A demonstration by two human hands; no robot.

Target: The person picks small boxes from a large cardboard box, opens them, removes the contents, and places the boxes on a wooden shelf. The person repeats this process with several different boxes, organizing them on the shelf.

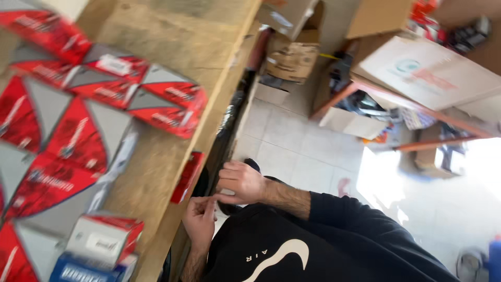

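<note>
Boxes [78,130] in red and grey lie in rows on the wooden workbench [172,47] at the left, and one more red box [186,177] hangs just over its near edge. Cardboard cartons [425,68] crowd an orange-framed shelf [417,143] at the far right, above a pale tiled floor [292,151]. Both hands meet just beside the bench edge, in front of the person's black sweatshirt [313,245]. The right hand [241,183] is curled, its fingers bent together. The left hand [199,222] sits just below it, fingertips pinched and touching the right hand. Whether anything small is held between them cannot be told; blur hides it.
</note>
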